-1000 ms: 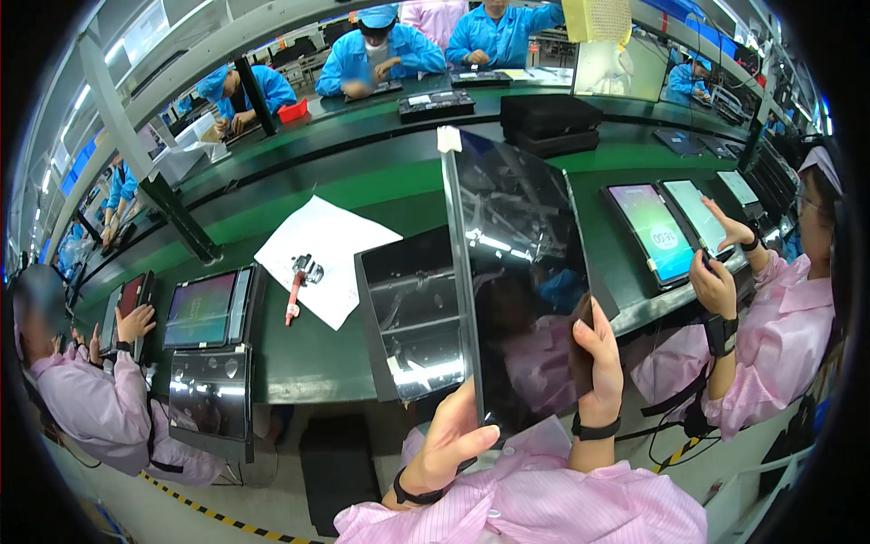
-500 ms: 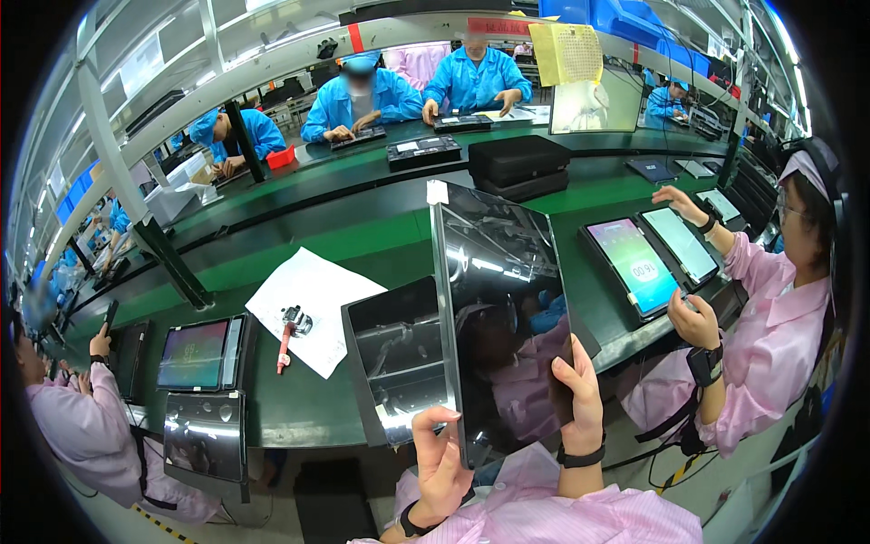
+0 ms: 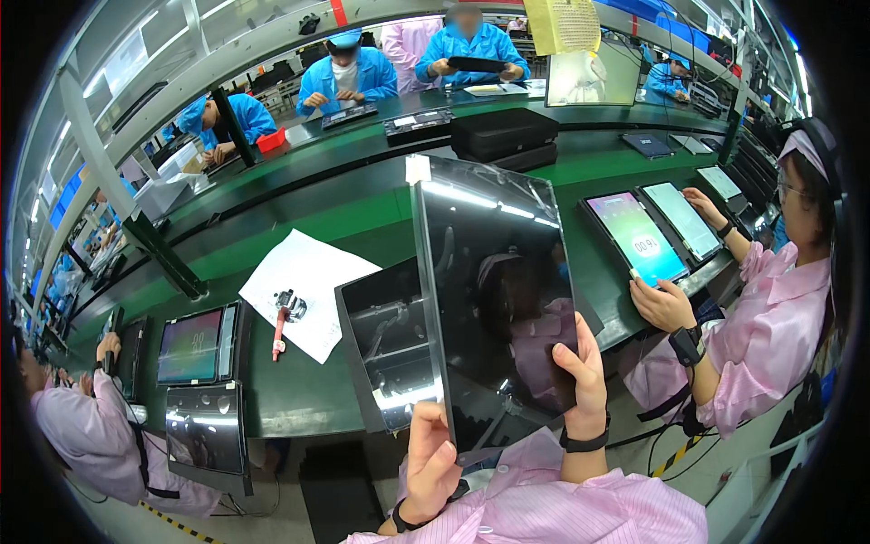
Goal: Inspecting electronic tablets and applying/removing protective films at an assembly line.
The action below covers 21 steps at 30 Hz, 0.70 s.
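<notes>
Upright in front of me is a glossy black tablet screen (image 3: 498, 299) with clear film along its edge and a white tab at its top left corner. Its lower left corner is pinched by my left hand (image 3: 433, 467), thumb toward the front. My right hand (image 3: 584, 381) grips the right edge low down, its thumb lying across the face. Reflections of a capped head and pink sleeves show on the surface. Behind and left of it, another dark screen (image 3: 385, 331) lies on the bench's near edge, partly hidden by the held one.
A white paper sheet (image 3: 317, 276) carries a red-handled tool (image 3: 281, 331) and a small dark part. Lit tablets (image 3: 634, 240) lie at right by a person in pink; others (image 3: 190, 349) lie at left. Black cases (image 3: 503, 136) stack at the back. People in blue work beyond.
The held screen has tilted to face me more squarely and shifted slightly left, both hands keeping hold. The person at right has lowered a hand onto the lit tablet's edge.
</notes>
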{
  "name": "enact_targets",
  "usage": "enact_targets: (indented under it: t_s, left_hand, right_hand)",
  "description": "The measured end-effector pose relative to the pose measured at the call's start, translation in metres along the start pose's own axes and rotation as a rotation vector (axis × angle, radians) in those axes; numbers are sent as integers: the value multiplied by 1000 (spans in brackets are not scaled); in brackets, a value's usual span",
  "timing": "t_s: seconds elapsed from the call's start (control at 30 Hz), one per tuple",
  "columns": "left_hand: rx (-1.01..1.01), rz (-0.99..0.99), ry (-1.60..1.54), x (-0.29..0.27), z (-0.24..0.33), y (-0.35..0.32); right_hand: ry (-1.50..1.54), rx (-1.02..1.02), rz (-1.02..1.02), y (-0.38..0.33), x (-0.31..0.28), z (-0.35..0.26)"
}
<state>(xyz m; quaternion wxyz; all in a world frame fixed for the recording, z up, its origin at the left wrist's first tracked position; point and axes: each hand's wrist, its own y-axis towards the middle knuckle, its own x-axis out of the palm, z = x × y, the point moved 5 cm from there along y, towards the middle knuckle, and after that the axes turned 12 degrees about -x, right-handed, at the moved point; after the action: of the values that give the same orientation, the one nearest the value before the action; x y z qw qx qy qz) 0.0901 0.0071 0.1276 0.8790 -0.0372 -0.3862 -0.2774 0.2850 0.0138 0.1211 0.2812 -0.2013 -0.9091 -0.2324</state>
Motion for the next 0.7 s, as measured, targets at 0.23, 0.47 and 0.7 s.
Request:
enact_targets:
  t_s: [0.23,0.47,0.7]
  left_hand:
    - [-110,-70,-74,-5,-4,-2]
    - [-102,-42,-85,-10,-3,-1]
    - [354,89,352,-17,2,-10]
  right_hand:
    - [-10,-8,29,-2,2,-1]
    - [-14,-9,24,0,6,0]
    - [8,25,41,-3,8,5]
